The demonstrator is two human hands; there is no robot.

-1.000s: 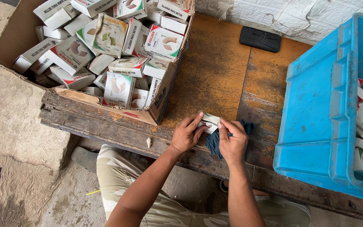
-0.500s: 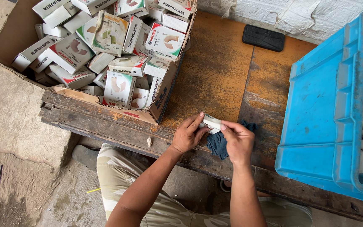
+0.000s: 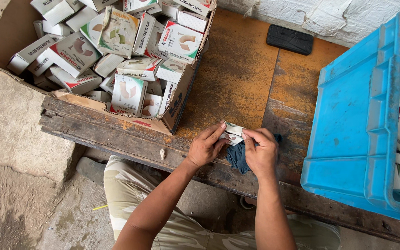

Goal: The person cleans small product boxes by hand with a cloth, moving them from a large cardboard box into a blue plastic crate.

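small white box [image 3: 233, 132] tilted up between both hands, right hand [image 3: 261, 153] fingers now curled over its edge

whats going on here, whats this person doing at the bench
A person at a worn wooden bench holds a small white box between both hands, left hand and right hand, over a dark blue cloth. A cardboard carton full of similar boxes sits to the left, and a blue plastic crate holding more sits to the right.
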